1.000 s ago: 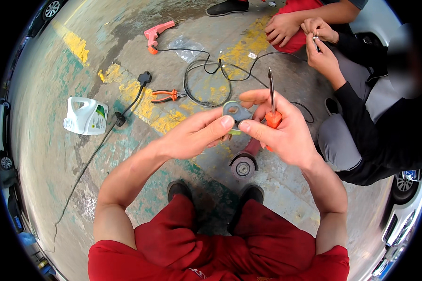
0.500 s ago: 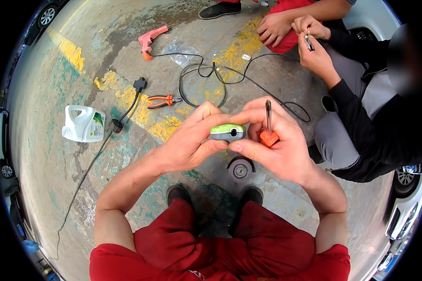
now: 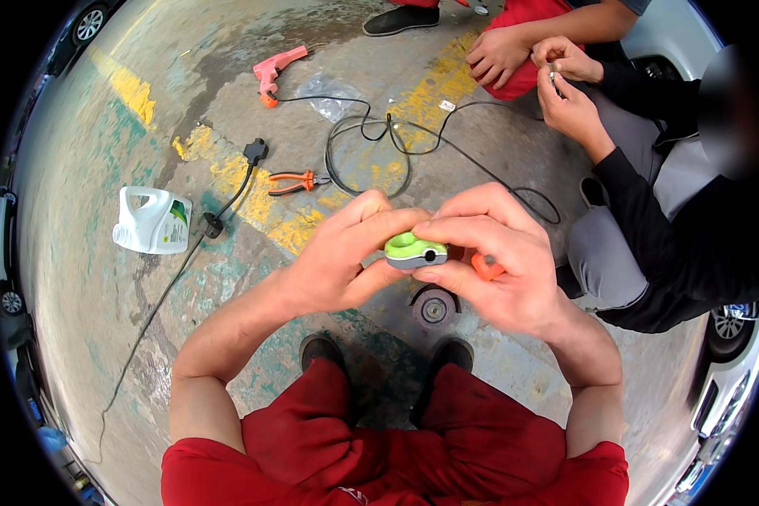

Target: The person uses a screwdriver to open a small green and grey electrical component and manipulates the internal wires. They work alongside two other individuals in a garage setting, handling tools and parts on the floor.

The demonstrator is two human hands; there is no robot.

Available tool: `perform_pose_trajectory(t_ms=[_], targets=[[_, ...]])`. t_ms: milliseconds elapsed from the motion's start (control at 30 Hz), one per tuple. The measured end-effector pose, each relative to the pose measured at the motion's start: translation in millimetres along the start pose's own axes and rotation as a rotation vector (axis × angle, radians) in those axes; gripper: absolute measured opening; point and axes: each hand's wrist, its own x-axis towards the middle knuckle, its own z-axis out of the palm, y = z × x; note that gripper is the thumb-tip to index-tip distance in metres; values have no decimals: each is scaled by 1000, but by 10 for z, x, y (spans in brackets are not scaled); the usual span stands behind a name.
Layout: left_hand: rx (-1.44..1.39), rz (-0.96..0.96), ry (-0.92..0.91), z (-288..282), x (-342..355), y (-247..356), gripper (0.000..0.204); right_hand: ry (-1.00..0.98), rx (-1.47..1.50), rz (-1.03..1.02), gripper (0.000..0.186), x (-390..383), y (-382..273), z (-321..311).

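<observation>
Between both hands is a green and grey tool casing (image 3: 416,252) with a round dark hole in its end. My left hand (image 3: 346,253) pinches its left side between thumb and fingers. My right hand (image 3: 506,261) grips the right side, and also holds a screwdriver (image 3: 487,266) against the palm; its orange handle shows, the shaft is hidden. Below the hands is a round grinding disc with a dark guard (image 3: 434,309); whether it joins the casing cannot be seen.
Orange-handled pliers (image 3: 292,182), a pink heat gun (image 3: 271,74), a coiled black cable (image 3: 329,152), a clear plastic bag (image 3: 324,94), a black plug (image 3: 255,152) on its cord and a white jug (image 3: 153,221) lie or stand on the concrete. Two people are close by, one handling a small part.
The casing has tipped, so more of its green top shows, and moved slightly down and right. The screwdriver shaft, upright before, is now out of sight. The co-worker's hands have shifted slightly.
</observation>
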Motion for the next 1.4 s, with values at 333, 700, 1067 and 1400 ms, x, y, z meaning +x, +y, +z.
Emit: perform_pose_trajectory(t_ms=[333,700,1067,1400], targets=[[406,229,138,-84,94,65,49,-51,-46,-85,49,16,93,-40],[22,11,-40,-127,48,103,44,-120,-73,11,55,-7,115,-76],[-1221,-663,19,3,7,86,33,7,204,352,66,16,-1,25],[-969,-628,96,63,45,138,35,59,106,281,45,-8,52,19]])
